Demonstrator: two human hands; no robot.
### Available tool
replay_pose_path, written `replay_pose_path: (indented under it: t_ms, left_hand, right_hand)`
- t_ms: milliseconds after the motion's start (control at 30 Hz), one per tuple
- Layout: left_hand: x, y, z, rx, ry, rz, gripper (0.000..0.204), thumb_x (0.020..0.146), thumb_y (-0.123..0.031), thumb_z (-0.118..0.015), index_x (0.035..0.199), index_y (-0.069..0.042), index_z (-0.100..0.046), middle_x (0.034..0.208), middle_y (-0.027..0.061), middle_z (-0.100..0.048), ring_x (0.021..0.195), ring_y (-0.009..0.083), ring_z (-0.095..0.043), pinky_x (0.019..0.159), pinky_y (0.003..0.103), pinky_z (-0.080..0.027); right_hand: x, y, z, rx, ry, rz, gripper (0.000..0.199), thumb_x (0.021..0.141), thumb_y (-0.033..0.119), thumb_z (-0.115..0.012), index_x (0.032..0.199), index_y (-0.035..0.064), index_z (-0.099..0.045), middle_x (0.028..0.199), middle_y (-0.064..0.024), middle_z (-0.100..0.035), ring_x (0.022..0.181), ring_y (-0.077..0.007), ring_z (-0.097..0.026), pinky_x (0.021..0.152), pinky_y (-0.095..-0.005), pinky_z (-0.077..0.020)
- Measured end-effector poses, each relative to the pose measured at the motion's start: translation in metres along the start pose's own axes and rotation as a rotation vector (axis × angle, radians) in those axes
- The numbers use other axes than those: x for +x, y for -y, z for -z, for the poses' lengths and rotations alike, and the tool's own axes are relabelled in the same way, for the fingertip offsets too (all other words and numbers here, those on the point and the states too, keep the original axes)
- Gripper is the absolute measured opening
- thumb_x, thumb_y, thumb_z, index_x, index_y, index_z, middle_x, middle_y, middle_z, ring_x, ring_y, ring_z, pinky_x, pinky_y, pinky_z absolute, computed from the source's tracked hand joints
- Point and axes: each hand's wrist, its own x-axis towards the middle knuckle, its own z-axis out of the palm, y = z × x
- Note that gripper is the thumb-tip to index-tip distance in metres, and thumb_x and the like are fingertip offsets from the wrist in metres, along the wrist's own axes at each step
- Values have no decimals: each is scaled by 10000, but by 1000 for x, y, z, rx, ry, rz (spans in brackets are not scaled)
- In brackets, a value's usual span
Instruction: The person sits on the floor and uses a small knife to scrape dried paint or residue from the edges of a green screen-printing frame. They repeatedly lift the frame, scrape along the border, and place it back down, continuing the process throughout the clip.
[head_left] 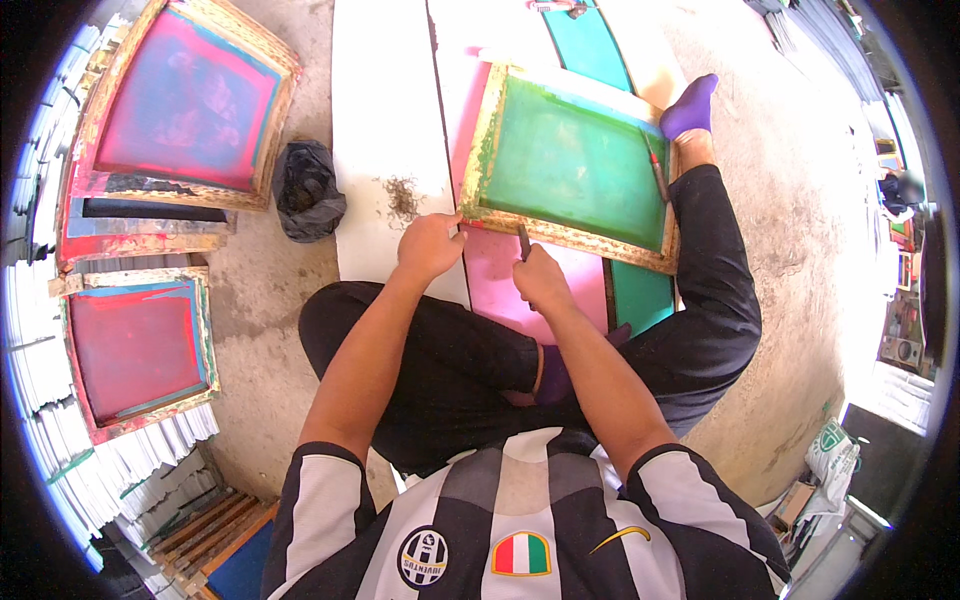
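A screen-printing frame (570,165) with green mesh and a worn wooden border lies tilted in front of me. At its near left corner is my left hand (430,246), its fingers curled and its thumb and forefinger at the wood. My right hand (543,278) is closed round a slim dark tool (525,244), whose upper end meets the frame's near edge; its kind is unclear. A red and dark screwdriver-like tool (655,165) rests on the frame's right side, beside my purple-socked foot (690,108). Left of the frame, a small heap of thin dark bits (402,198) sits on the white board.
White, pink and teal boards (390,110) lie beneath the frame. A black plastic bag (308,190) is on the concrete floor. Other screen frames (185,100) lean at left against stacked white sheets (150,465). A wooden slatted piece (205,530) is at lower left.
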Motion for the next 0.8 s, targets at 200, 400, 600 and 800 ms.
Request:
replay_pose_path:
  t_ms: [200, 400, 600, 800]
  left_hand:
    - [-3, -15, 6, 160, 64, 14, 395, 909, -303, -665, 1252, -112, -713, 1194, 182, -706, 1058, 380, -682, 927, 477, -543]
    - [-2, -17, 5, 201, 77, -5, 411, 922, -324, -637, 1255, -93, -703, 1185, 184, -707, 1052, 386, -680, 914, 489, -543]
    - [-3, -9, -3, 223, 8, -87, 378, 904, -292, -646, 1209, -77, -704, 1060, 183, -723, 966, 382, -697, 833, 498, -564]
    - [-8, -17, -1, 254, -35, -77, 375, 879, -286, -672, 1211, -117, -718, 1123, 149, -730, 988, 367, -694, 861, 486, -556]
  right_hand:
    - [-12, 10, 10, -140, -39, 37, 376, 942, 256, -535, 1162, -40, -612, 1121, -329, -679, 1081, -482, -664, 944, -557, -520]
    - [-3, 0, 9, -78, 1, 41, 377, 917, 251, -545, 1162, -24, -625, 1108, -328, -682, 1074, -484, -663, 949, -560, -515]
    - [17, -26, -13, 157, 9, 100, 325, 898, 230, -536, 1058, -34, -638, 927, -288, -708, 837, -436, -715, 788, -512, -569]
    - [15, -38, -18, 454, 104, 132, 256, 886, 203, -555, 973, -31, -609, 711, -154, -675, 541, -268, -662, 547, -429, -541]
